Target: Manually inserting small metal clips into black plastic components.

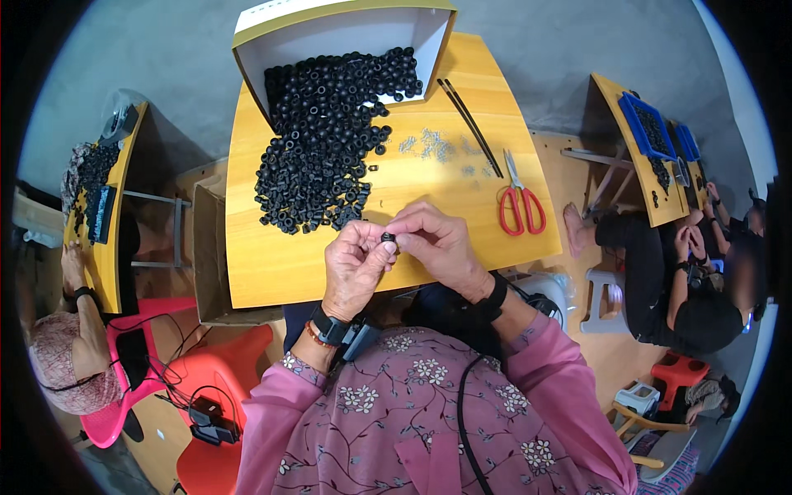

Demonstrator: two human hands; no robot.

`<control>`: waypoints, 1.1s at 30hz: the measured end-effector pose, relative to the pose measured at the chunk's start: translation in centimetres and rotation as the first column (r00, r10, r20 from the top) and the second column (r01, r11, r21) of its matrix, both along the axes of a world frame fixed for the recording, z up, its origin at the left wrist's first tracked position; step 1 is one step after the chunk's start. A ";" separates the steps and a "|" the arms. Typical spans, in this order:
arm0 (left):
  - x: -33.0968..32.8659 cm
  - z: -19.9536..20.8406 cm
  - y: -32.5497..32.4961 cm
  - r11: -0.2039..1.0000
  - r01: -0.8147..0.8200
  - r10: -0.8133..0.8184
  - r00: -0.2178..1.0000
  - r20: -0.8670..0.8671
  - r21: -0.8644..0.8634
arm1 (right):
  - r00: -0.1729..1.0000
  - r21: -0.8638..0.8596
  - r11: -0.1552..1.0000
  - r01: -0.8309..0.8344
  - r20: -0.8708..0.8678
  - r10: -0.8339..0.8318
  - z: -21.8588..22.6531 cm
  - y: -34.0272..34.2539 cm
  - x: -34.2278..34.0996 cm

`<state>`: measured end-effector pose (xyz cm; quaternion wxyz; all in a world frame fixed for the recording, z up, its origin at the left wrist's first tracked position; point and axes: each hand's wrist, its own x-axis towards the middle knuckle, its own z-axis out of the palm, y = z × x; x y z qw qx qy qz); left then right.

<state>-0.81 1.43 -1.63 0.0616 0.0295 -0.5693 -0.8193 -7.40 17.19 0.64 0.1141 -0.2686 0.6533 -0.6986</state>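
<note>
Nearest the camera, the person's pink floral sleeves rise from the lower edge, each wrist wearing a dark band. The left hand (pixel 353 268) and the right hand (pixel 436 243) meet over the near edge of the table (pixel 264 276), a smooth yellow wooden top with rounded corners. Between them sits a small black ring (pixel 388 238), rubbery-looking and short like a bead; the left thumb and forefinger are pinched closed on it, and the right hand's fingertips are curled in tight against the same piece from the other side, the remaining fingers loosely bent. Just beyond the hands spreads a heap of black rings (pixel 326 157), matte and tubular, spilling from a tipped white cardboard box (pixel 330 33) at the far edge. To the right of the heap lies a scatter of tiny grey metal parts (pixel 433 147), too small to tell their shape. Past them a pair of thin dark sticks (pixel 469 124) lies slantwise, and red-handled scissors (pixel 518 198) rest near the table's right edge. Other people sit at similar yellow tables on both sides.
</note>
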 end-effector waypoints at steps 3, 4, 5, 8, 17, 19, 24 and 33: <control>0.0 -0.1 0.0 1.000 0.001 -0.001 1.000 0.006 0.004 | 1.000 0.024 1.000 -0.007 0.003 0.007 -0.1 0.1 -0.1; 0.0 -0.2 0.0 1.000 0.001 -0.002 1.000 0.006 0.005 | 1.000 0.033 0.999 -0.008 -0.002 0.008 -0.2 0.1 -0.2; -0.1 -0.3 0.0 1.000 0.003 -0.003 1.000 -0.006 -0.015 | 1.000 0.034 0.999 -0.007 -0.003 0.007 -0.1 0.2 -0.2; 0.0 -0.5 -0.1 0.999 -0.006 0.006 1.000 -0.007 -0.050 | 0.983 0.105 0.994 0.022 -0.183 -0.002 0.3 0.2 -0.3; 0.1 -0.4 0.1 0.995 -0.027 0.030 0.999 0.034 -0.096 | 0.905 0.329 0.944 0.032 -0.411 0.112 2.0 0.6 -1.3; 0.2 -0.3 0.1 0.998 -0.029 0.033 0.997 0.068 -0.060 | 0.931 0.305 0.951 0.049 -0.360 0.067 2.4 -0.1 -2.5; 0.1 -0.5 0.1 0.995 -0.038 0.042 0.998 0.047 -0.089 | 0.869 0.409 0.876 0.255 -0.495 -0.022 1.8 -2.9 -7.2; 0.2 0.0 0.1 0.994 -0.041 0.048 0.996 0.077 -0.100 | 0.831 0.580 0.774 0.254 -0.541 0.133 0.6 -5.1 -9.7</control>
